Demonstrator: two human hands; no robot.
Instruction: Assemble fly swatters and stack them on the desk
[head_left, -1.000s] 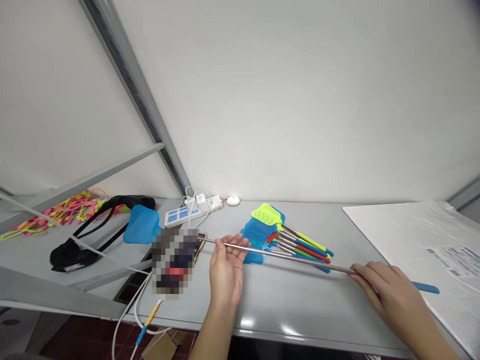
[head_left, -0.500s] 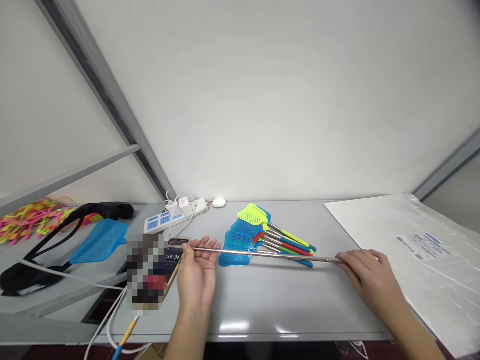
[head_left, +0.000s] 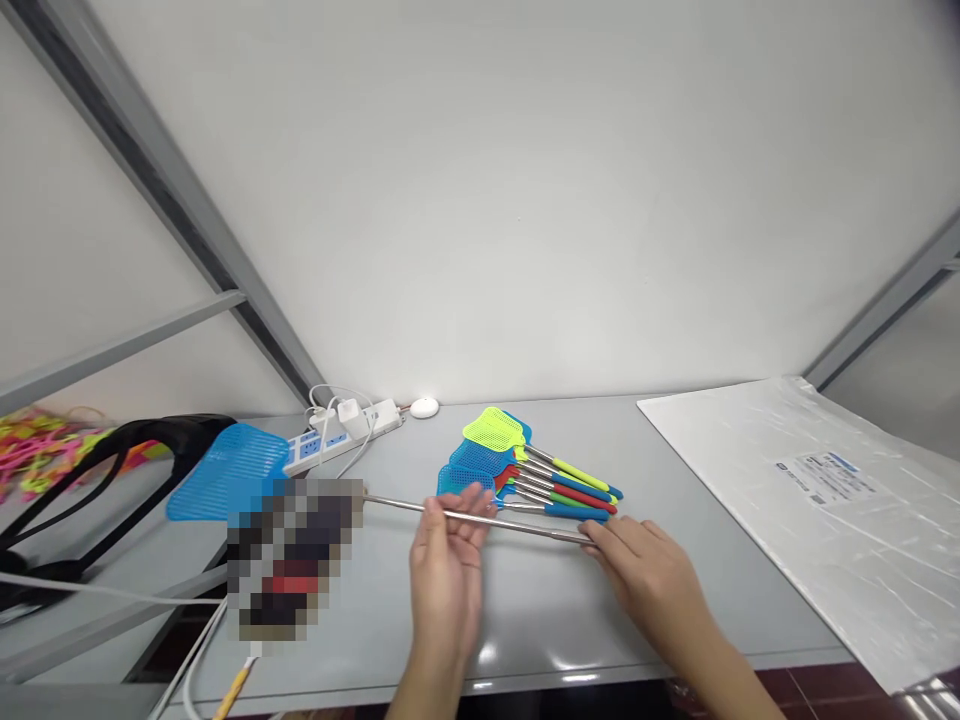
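A long thin metal rod [head_left: 517, 524] runs between my two hands above the table. It appears to belong to a blue fly swatter, whose slotted head [head_left: 229, 470] is at the left; a blurred patch hides the part between. My left hand [head_left: 450, 560], palm up, pinches the rod between thumb and fingers near its middle. At its right end my right hand [head_left: 645, 570] is closed over it from above, hiding any handle. Just behind the rod lies a pile of several fly swatters with yellow [head_left: 495, 429], blue [head_left: 465, 481] and red heads, their coloured handles pointing right.
A power strip [head_left: 300, 462] with white plugs [head_left: 350, 414] and a round white device [head_left: 424, 408] sit by the wall. Black straps [head_left: 124, 440] and bright tangled pieces [head_left: 45, 455] are at left. A plastic-wrapped white package [head_left: 750, 460] covers the right side. White cables [head_left: 112, 594] cross the left.
My right hand has moved left, closer to my left hand, which has shifted right along the rod. The blue swatter head at left has moved right. The view has turned slightly.
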